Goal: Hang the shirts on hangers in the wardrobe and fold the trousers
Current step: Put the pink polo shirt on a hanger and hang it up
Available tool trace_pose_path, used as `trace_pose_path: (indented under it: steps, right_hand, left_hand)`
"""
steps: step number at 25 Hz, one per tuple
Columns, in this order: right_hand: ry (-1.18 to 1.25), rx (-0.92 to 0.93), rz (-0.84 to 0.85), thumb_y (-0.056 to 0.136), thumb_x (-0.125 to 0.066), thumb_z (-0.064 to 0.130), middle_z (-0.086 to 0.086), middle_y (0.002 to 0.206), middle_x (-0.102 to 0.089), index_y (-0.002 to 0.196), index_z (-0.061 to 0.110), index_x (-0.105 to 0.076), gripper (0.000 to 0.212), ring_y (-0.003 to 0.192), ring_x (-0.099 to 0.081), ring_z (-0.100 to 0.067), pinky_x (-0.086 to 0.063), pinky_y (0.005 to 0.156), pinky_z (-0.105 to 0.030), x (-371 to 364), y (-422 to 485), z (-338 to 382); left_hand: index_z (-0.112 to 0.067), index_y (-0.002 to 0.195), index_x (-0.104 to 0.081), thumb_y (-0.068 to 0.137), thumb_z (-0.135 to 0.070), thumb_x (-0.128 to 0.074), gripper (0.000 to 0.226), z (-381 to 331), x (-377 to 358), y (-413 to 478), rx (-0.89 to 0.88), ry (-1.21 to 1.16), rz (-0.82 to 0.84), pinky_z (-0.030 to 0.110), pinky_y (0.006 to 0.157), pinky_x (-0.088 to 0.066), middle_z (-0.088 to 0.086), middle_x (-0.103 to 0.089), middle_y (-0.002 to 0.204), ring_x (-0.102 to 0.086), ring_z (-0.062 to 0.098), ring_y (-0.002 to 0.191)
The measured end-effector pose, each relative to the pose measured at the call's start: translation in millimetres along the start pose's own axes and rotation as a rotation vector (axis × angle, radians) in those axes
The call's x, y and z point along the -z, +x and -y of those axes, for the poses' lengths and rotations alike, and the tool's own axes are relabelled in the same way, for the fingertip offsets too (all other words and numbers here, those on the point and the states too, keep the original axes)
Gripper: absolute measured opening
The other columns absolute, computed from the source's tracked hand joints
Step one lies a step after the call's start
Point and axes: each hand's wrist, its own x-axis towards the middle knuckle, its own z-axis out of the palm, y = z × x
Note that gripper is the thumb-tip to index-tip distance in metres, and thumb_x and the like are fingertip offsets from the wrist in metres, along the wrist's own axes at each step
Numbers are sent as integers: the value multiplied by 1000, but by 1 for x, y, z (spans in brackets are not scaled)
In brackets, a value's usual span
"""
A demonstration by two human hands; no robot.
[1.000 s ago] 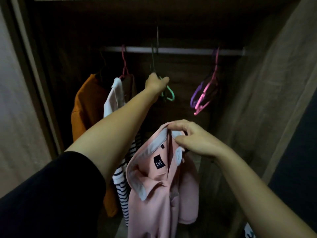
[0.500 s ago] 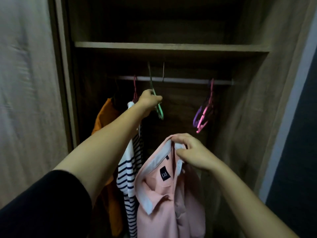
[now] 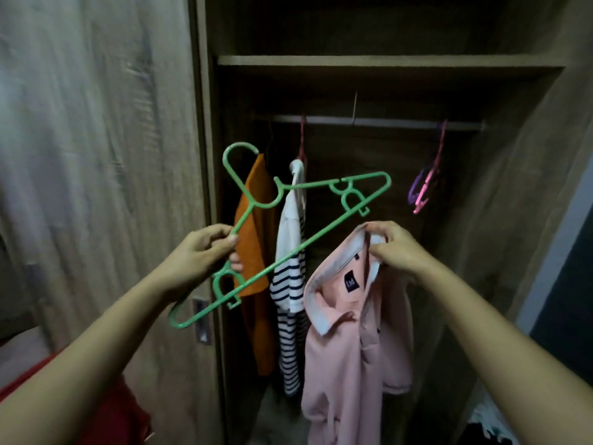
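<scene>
My left hand (image 3: 202,252) grips a green plastic hanger (image 3: 288,220) by one shoulder bar, holding it tilted in front of the open wardrobe. My right hand (image 3: 394,248) pinches the collar of a pink polo shirt (image 3: 346,348), which hangs down below it, to the right of the hanger. On the rail (image 3: 369,122) hang an orange shirt (image 3: 256,239) and a white and navy striped shirt (image 3: 288,284). Pink and purple spare hangers (image 3: 423,187) hang at the rail's right end.
A wooden shelf (image 3: 385,61) runs above the rail. The wardrobe door (image 3: 112,155) stands at the left with a metal handle (image 3: 201,319). Red cloth (image 3: 109,409) lies at the lower left. Dark patterned fabric (image 3: 491,425) shows at the lower right.
My left hand has lifted the green hanger off the rail and drawn it back and down towards me. My right hand still holds the pink shirt's collar.
</scene>
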Motion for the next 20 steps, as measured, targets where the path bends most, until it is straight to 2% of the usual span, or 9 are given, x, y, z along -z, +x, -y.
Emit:
trace_pose_path:
  steps: [2, 4, 6, 8, 10, 14, 16, 18, 20]
  right_hand:
    - [17, -35, -16, 72, -51, -13, -12, 102, -57, 110, -1, -64, 42, 93, -56, -24, -46, 81, -32, -3, -1, 4]
    - [37, -12, 30, 68, -51, -12, -11, 88, -59, 102, 4, -67, 41, 75, -54, -19, -44, 61, -24, -3, -5, 7]
    - [16, 14, 54, 61, -51, -1, -9, 89, -59, 99, 4, -67, 42, 78, -53, -18, -42, 56, -18, -4, -12, 10]
    - [-99, 46, 36, 66, -55, -5, -11, 108, -56, 108, -3, -64, 43, 101, -52, -21, -44, 76, -21, -9, -19, 15]
    - [-221, 136, 69, 70, -57, -12, -14, 127, -51, 119, -3, -59, 50, 122, -48, -24, -31, 96, -15, -22, -29, 25]
    - [-353, 314, 184, 76, -54, 2, -2, 139, -44, 130, 14, -52, 54, 126, -43, -24, -36, 106, -34, -57, -48, 56]
    - [-529, 373, 165, 81, -52, 22, 6, 129, -51, 131, 25, -46, 51, 119, -44, -20, -38, 96, -39, -61, -54, 66]
    - [-592, 485, 110, 82, -43, 47, 15, 92, -56, 129, 34, -41, 49, 103, -51, -17, -35, 88, -39, -56, -60, 70]
    - [-560, 610, -8, 84, -31, 58, 15, 74, -55, 123, 32, -46, 50, 86, -61, -19, -37, 74, -34, -53, -62, 68]
  left_hand:
    - [-2, 92, -59, 84, -29, -63, 29, 11, 25, -25, 26, -4, 20, 22, 55, -55, 12, -55, 62, -63, 15, 53]
    - [2, 95, -61, 75, -37, -71, 44, 19, 45, -43, 19, 47, -3, 22, 52, -53, 11, -57, 58, -63, 18, 52]
    - [0, 93, -64, 81, -18, -63, 22, 22, 54, -57, 29, 109, 16, 18, 49, -51, 14, -56, 58, -63, 17, 50]
    - [-7, 91, -68, 79, -11, -61, 14, 22, 50, -65, 53, 160, 79, 19, 49, -52, 11, -59, 55, -63, 17, 50]
    - [-12, 93, -70, 78, -17, -63, 18, 25, 39, -70, -4, 234, 139, 25, 55, -56, 7, -65, 58, -65, 20, 54]
    - [-19, 92, -72, 86, -34, -64, 18, 37, 6, -67, -321, 573, 164, 23, 57, -54, -8, -71, 71, -68, 7, 58]
    - [-21, 87, -71, 86, -45, -58, 27, 40, -1, -67, -413, 618, 85, 25, 55, -51, -9, -68, 63, -65, 5, 56]
    - [-23, 87, -70, 83, -49, -54, 31, 44, 2, -69, -403, 535, -4, 26, 56, -52, -7, -68, 61, -66, 7, 55]
    - [-20, 90, -70, 83, -48, -54, 33, 44, 3, -73, -380, 461, -28, 32, 59, -56, -12, -68, 66, -68, 8, 59]
